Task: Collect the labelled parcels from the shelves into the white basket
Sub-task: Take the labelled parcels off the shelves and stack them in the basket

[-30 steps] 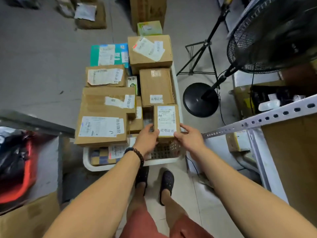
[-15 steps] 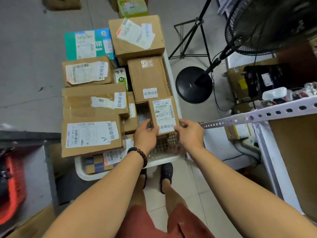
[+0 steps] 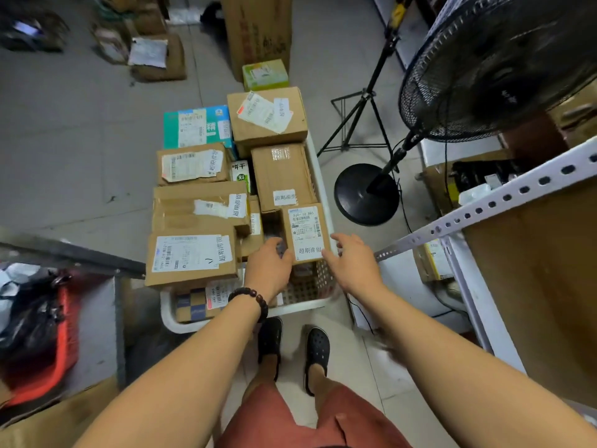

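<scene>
One small parcel point(image 3: 307, 232) sat wedged at white basket point(image 3: 300, 308) 5 o'clock corner, likely last gap. Left hand point(image 3: 269, 268) touched its 9 o'clock edge, fingers relaxed; right hand point(image 3: 353, 265) splayed, empty.

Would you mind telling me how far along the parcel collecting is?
Done: the white basket is piled high with labelled boxes. In hand: the small parcel sits at its near right corner, left hand against it, right hand open beside it. Left: whether the shelf at right holds more parcels cannot be told.
</scene>
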